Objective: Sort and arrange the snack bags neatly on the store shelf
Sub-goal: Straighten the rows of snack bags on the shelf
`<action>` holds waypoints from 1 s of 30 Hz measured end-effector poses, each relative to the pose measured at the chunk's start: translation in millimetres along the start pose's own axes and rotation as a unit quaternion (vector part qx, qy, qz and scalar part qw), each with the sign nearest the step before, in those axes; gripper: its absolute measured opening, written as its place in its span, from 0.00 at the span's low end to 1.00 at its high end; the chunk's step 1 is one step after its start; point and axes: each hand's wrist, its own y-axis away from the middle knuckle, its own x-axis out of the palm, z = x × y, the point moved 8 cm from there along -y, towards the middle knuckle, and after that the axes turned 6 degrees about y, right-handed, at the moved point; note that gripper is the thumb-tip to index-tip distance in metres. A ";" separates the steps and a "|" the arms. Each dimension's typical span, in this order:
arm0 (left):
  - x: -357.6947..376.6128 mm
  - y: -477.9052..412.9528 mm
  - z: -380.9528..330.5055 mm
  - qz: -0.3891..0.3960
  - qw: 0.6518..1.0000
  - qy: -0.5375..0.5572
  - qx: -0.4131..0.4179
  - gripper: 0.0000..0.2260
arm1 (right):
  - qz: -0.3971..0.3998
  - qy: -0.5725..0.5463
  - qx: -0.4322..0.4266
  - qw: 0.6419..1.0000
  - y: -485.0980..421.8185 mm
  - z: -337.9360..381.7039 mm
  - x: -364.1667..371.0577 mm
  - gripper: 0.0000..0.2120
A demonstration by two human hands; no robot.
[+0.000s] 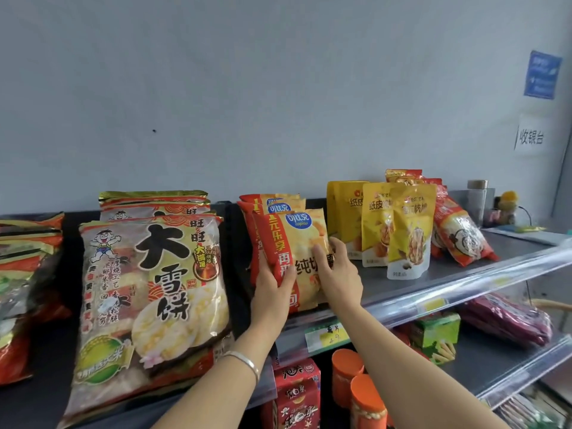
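A yellow and red chip bag (297, 239) stands at the front of a row of like bags on the top shelf (458, 267). My left hand (272, 289) grips its lower left edge, thumb across the front. My right hand (337, 274) lies flat against its right side with straight fingers. Left of them leans a stack of large rice cracker bags (151, 292). To the right stand yellow nut pouches (405, 230), and beyond them a red and white snack bag (461, 233) leans over.
More red and green bags (28, 289) lie at the far left. On the lower shelf are red boxes (297, 394), orange-lidded jars (356, 382), a green box (436, 335) and purple bags (507, 320). A grey wall backs the shelf.
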 end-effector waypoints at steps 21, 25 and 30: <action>-51.8 -141.2 -33.5 -0.158 0.975 0.148 -0.059 0.11 | 0.158 0.153 -0.281 0.934 -187.7 134.7 51.0 0.18; -54.0 -154.7 -16.8 -0.170 0.963 0.182 -0.104 0.15 | 0.240 0.244 -0.341 0.876 -211.5 155.3 101.3 0.20; -55.7 -164.9 -7.4 -0.173 0.954 0.203 -0.138 0.22 | 0.301 0.277 -0.370 0.834 -214.1 160.6 135.6 0.16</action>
